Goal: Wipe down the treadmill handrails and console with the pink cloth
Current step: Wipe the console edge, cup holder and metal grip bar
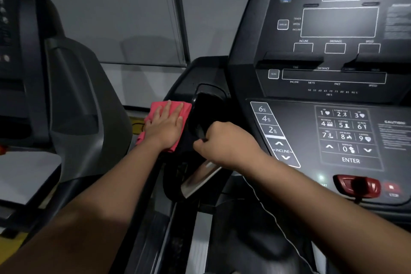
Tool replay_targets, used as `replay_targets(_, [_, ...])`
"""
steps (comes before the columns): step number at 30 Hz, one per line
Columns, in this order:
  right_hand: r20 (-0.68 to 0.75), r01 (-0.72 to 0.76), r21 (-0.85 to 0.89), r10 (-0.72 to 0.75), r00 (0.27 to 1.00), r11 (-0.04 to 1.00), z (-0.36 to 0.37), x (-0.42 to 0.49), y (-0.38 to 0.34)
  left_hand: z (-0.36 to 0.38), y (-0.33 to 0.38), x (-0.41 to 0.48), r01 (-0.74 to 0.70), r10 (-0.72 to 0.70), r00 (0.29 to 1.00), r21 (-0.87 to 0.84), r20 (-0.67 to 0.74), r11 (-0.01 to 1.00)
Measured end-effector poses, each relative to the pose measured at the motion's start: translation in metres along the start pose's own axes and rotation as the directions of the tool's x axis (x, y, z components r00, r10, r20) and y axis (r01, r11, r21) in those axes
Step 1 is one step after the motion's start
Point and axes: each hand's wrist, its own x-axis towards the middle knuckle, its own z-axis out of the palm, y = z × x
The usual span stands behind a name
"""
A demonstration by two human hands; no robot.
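At the far left stands a neighbouring treadmill, well apart from the work. Next comes the pink cloth, spread on the dark left wing of the machine, just beside a recessed pocket. It looks light, soft and limp, likely to bunch or slide under a loose touch, so it is best driven by a flat palm on its middle, or gathered into a wad for curved parts.

The left hand lies directly on top of it, fingers straight and spread, pressing it down without pinching it. Cloth shows beyond the fingertips and below the heel of the palm.

Further right, the right hand is clenched, its fingers curled round the dark upper end of the handrail (the part with a silver plate running down from the fist). It appears to be bracing there; it touches no cloth and sits near it, across the pocket.

The console fills the right side, screens dark, keypad below, with a red safety key at its lower edge. By my reading it has yet to be wiped.
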Motion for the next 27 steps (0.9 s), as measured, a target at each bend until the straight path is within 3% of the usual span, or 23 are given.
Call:
replay_targets(9, [-0.048, -0.078, 0.012, 0.078, 0.996, 0.997, 0.000, -0.001, -0.004, -0.012, 0.005, 0.014, -0.069, 0.069, 0.998, -0.019, -0.015, 0.997])
replay_targets(15, [0.005, -0.144, 0.034, 0.144, 0.990, 0.989, -0.003, -0.006, -0.003, -0.005, -0.004, -0.037, -0.100, 0.100, 0.993, 0.008, -0.063, 0.995])
replay_targets(20, [0.062, -0.174, -0.015, 0.174, 0.983, 0.985, -0.015, 0.005, -0.007, -0.006, -0.006, -0.026, -0.086, 0.085, 0.996, -0.046, -0.037, 0.995])
replay_targets(23, [-0.145, -0.181, -0.082, 0.168, 0.975, 0.980, -0.029, 0.029, 0.001, -0.007, -0.004, -0.010, -0.056, 0.054, 0.998, -0.064, -0.026, 0.996])
replay_targets(27, [-0.463, -0.150, -0.094, 0.090, 0.882, 0.984, -0.047, 0.073, 0.030, -0.013, 0.002, 0.006, -0.015, 0.011, 0.999, -0.099, -0.038, 0.995])
